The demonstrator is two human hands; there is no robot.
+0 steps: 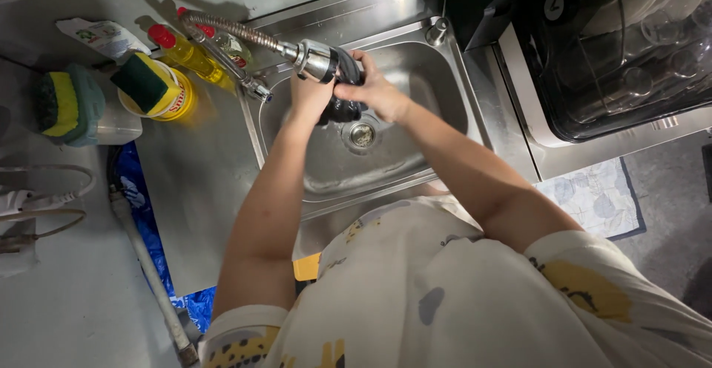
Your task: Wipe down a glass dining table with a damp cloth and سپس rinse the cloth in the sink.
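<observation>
A dark cloth [343,104] is clamped in both hands, left hand [310,95] and right hand [376,90], under the faucet head [317,59].

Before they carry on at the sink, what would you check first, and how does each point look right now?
1. Both hands on the dark cloth: ok, left hand and right hand clasp it.
2. Cloth under the tap head: ok.
3. Water running: cannot tell.
4. Drain uncovered: ok.
5. Soap bottle upright: not ok, it lies on its side.
6. Sponge off the sink: ok.
</observation>
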